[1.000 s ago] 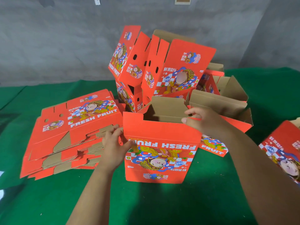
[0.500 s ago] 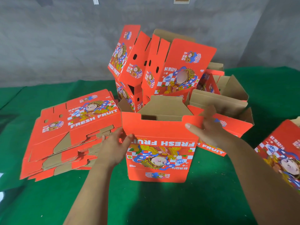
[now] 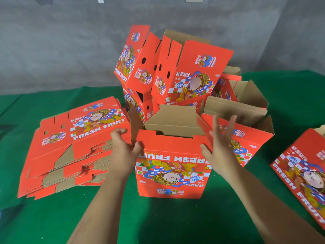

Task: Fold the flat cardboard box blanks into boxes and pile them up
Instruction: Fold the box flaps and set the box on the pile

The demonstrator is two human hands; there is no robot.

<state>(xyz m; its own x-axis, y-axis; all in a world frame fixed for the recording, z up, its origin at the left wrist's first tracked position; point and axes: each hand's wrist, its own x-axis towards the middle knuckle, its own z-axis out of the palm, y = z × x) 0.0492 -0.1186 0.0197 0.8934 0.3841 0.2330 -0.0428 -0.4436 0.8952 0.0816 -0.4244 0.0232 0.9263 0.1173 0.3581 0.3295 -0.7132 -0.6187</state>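
A red "FRESH FRUIT" box (image 3: 172, 166) stands upside down in front of me on the green cloth, its brown flaps open at the top. My left hand (image 3: 123, 150) grips the box's upper left corner, thumb on the front face. My right hand (image 3: 219, 150) is at the upper right corner, fingers straight and spread, thumb touching the red side flap. A stack of flat red blanks (image 3: 70, 147) lies to the left. Folded boxes (image 3: 175, 67) are heaped behind.
Another red box (image 3: 302, 173) lies at the right edge. An open box with brown flaps (image 3: 246, 110) sits behind the right hand. Green cloth (image 3: 52, 222) covers the surface; a grey wall (image 3: 52, 41) rises behind.
My right hand came off the top flap and moved to the box's right side, fingers now spread. The rear brown flap has swung up. My left hand shifted slightly up the left corner.
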